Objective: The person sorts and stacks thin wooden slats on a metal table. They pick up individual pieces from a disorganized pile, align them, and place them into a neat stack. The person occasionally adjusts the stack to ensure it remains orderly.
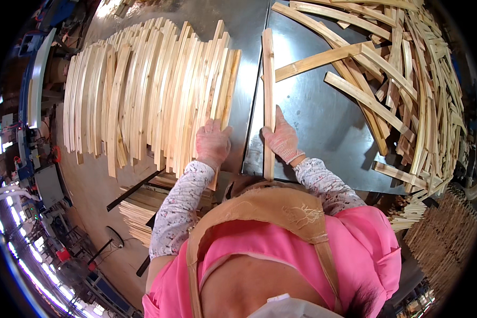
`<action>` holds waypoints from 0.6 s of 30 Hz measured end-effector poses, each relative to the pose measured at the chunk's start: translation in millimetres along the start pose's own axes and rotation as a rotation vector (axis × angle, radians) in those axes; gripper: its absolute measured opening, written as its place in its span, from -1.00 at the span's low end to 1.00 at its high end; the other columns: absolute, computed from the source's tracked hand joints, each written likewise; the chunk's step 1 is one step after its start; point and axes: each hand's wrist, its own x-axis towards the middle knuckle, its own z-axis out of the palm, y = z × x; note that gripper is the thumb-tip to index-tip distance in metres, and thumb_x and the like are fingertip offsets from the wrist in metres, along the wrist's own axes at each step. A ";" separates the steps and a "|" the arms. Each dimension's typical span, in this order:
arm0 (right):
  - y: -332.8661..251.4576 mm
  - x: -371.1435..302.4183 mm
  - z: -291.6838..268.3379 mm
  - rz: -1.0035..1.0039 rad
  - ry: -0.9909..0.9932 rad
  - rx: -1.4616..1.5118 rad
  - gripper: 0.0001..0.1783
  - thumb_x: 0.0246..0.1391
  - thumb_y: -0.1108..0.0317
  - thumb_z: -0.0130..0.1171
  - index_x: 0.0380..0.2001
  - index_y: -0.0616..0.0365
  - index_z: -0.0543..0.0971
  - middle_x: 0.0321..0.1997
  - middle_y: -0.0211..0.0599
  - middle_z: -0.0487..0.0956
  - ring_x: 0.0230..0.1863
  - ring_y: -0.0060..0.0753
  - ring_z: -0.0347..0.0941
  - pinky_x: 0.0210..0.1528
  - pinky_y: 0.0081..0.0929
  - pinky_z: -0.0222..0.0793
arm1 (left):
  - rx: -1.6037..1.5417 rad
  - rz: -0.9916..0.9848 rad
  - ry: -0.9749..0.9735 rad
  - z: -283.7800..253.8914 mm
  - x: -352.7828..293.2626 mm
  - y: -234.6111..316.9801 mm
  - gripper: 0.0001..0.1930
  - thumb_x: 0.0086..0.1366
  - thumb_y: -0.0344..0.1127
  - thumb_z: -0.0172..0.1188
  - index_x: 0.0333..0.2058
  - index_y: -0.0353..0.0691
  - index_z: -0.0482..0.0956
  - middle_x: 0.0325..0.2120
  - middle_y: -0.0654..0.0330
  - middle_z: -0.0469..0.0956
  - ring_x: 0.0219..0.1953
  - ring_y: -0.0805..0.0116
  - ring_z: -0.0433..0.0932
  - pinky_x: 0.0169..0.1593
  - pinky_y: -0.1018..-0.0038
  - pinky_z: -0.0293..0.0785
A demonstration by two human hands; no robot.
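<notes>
Overhead fisheye view of a person in a pink top and tan apron straps, working at a grey sheet-metal table (312, 122) w/ both hands in pale knit gloves.

Right hand (282, 139) is gripping a single long pale wood strip (268, 85). Thumb is on the strip's left side, fingers are curling over its right edge, so the hand is closing narrow around it. The strip is lying flat on the table, running straight away from the person, right beside the dark seam where two metal sheets meet. Its near end is reaching past the table's front edge.

Left hand (212, 142) is resting palm down, fingers spread fairly wide, on the near ends of a neat row of curved pale wood strips (143, 90). This row is covering the table's left half, strips packed side by side. The hand is pressing, not grasping.

On the table's right half, a loose tangled heap of wood offcuts and strips (408, 90) is spilling toward the far-right edge. Below the table's left front edge, more stacked thin strips (138, 212) are showing. A workshop floor w/ machines is curving along the left rim, too small to detail.

Judgement: the step in hand looks like squaring one strip along the seam while steadying the sorted row. The next move prob. calls for sliding the strip left across the seam w/o disturbing its neighbours.
</notes>
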 end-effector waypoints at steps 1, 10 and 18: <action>-1.8 -0.4 -1.7 0.000 -0.011 -0.018 0.03 0.19 0.01 0.19 0.65 -0.02 0.05 0.16 0.23 0.67 0.11 0.29 0.64 0.23 -0.01 0.53 | 0.029 0.021 -0.041 -10.6 1.1 0.7 -0.71 0.18 -0.21 0.30 -0.09 0.13 0.70 -0.08 0.16 0.56 0.16 0.09 0.50 -0.02 0.12 0.50; -72.4 -4.6 52.9 -0.153 -0.220 -0.114 0.03 0.30 0.06 0.18 0.63 0.24 -0.07 0.14 0.33 0.63 0.02 0.22 0.67 0.05 -0.08 0.62 | -1.456 -0.571 0.273 -47.8 -32.0 -12.9 -0.63 0.35 -0.44 0.21 0.13 -0.33 0.59 0.01 0.08 0.69 0.00 0.20 0.67 0.14 0.31 0.62; -60.9 -20.4 61.9 -0.006 -0.721 0.968 -0.30 0.54 -0.15 -0.03 0.42 0.19 0.42 0.13 -0.08 0.64 -0.03 -0.26 0.60 0.09 -0.35 0.54 | -2.439 -0.369 0.108 -46.7 37.9 -39.8 -0.65 0.51 -0.35 0.18 0.17 -0.37 0.51 -0.13 0.04 0.68 -0.28 0.30 0.67 -0.19 0.41 0.71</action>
